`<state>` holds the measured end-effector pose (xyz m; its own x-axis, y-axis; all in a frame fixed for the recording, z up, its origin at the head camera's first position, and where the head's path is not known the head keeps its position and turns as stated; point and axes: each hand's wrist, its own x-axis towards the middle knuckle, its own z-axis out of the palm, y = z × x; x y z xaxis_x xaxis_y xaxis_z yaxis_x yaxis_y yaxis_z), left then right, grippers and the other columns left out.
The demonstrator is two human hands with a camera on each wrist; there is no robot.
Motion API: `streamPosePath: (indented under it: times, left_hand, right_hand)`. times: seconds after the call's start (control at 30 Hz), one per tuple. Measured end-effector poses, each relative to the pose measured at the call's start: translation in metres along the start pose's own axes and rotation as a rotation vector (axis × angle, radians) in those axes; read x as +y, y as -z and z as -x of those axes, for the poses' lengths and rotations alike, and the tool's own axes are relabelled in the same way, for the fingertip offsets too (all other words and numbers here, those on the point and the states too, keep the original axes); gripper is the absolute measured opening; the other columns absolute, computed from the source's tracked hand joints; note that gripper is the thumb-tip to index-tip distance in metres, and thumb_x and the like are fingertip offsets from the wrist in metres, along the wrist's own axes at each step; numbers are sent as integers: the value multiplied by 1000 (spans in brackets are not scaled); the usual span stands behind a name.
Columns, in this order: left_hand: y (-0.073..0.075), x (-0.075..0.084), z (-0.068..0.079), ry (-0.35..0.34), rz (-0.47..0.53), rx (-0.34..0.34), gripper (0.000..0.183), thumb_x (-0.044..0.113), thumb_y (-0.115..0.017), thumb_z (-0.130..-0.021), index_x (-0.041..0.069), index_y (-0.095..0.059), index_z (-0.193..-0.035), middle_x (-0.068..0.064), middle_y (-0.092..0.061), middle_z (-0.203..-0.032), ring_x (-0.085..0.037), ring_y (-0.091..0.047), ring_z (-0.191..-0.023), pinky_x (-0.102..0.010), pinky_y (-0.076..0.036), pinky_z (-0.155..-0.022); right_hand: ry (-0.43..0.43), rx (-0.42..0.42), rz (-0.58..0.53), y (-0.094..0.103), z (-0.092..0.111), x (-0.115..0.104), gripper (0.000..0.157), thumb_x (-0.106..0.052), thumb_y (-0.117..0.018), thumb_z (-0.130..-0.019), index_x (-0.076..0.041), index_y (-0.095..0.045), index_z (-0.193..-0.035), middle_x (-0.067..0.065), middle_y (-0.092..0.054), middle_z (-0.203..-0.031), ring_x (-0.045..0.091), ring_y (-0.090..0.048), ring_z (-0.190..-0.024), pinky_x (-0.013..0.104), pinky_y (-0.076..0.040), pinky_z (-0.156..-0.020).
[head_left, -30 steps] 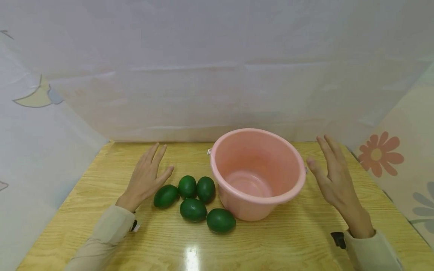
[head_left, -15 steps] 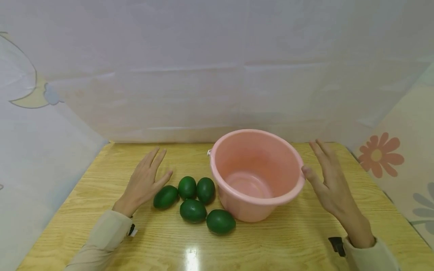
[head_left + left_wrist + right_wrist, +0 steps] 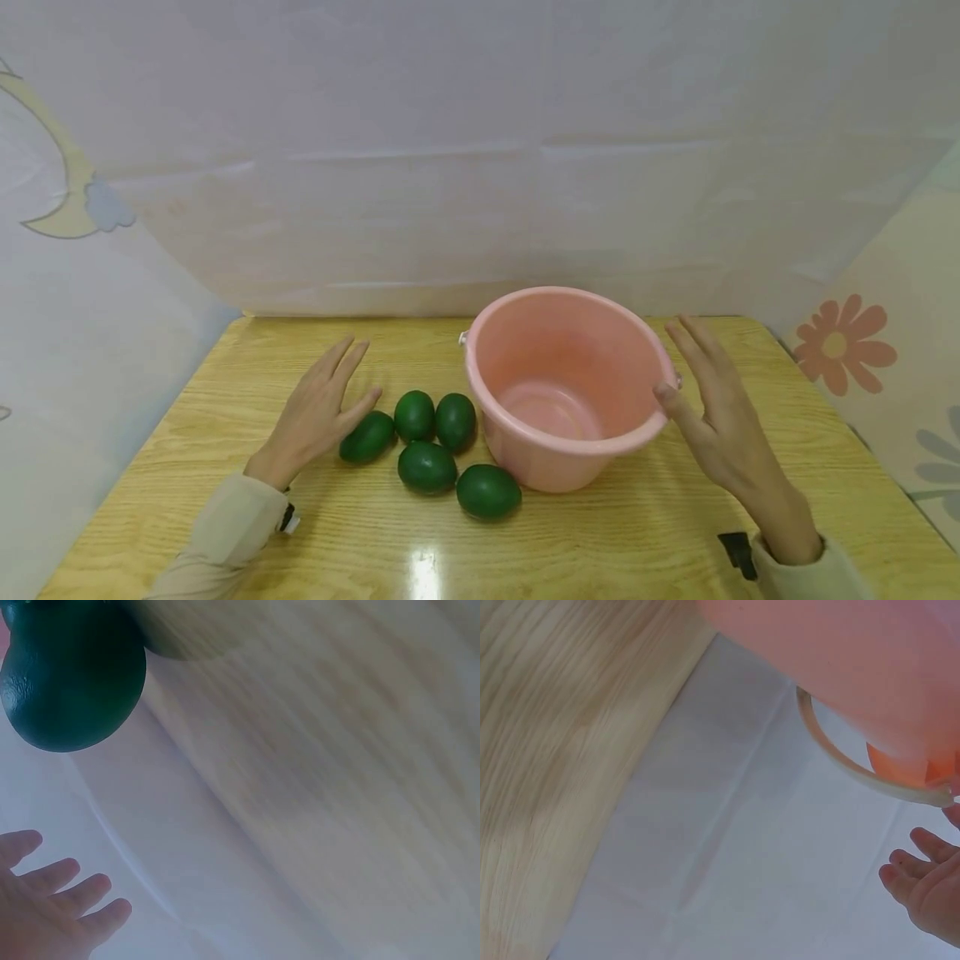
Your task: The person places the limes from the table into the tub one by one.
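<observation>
A pink bucket (image 3: 555,467) stands upright on the table, its inside bare. Several dark green avocados (image 3: 427,467) lie in a loose group to its left. My left hand (image 3: 315,408) hovers beside the leftmost avocado (image 3: 366,437), fingers spread and holding nothing; its thumb overlaps that fruit's upper edge. In the left wrist view an avocado (image 3: 71,679) hangs large above my extended fingers. Over at the bucket's right side, my right hand (image 3: 723,425) has straight fingers, with the thumb tip right at the rim. The right wrist view shows the bucket's handle (image 3: 855,769) close to those fingers.
The wood-grain table (image 3: 360,550) ends at a pale cloth backdrop (image 3: 390,217) behind the bucket. Patterned cloth walls flank both sides, with a moon print (image 3: 75,200) on the left and a flower print (image 3: 843,343) on the right.
My right hand has moved left, from a gap beside the bucket up to its rim. My left hand has drawn slightly nearer to me. Bucket and avocados have stayed put.
</observation>
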<state>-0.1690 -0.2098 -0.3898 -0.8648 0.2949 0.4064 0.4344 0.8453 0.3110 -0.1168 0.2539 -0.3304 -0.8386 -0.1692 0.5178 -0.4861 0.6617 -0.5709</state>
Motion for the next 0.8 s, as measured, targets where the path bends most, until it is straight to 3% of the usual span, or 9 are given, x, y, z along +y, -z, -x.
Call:
streamPosePath:
  times: [0.27,0.8]
  left_hand:
    - [-1,-1,4,0,-6,-2,69,35,-63,-96,8,-36,-153,-25,-37,-153,-45,-38,-140,-64,-33,-111]
    - [2,2,9,41,24,-51,70,40,-60,-98,12,-32,-155,-25,-34,-156,-47,-37,-140,-67,-35,-109]
  right_hand:
    - [36,-29,12,-4,1,-5,65,-14,-58,-95,-21,-35,-155,6,-21,-165,36,-18,-151,80,-19,-106]
    - [67,-74,8,-9,3,-10,63,-14,-58,-95,-17,-37,-154,8,-29,-163,22,-12,-155,73,-14,-115]
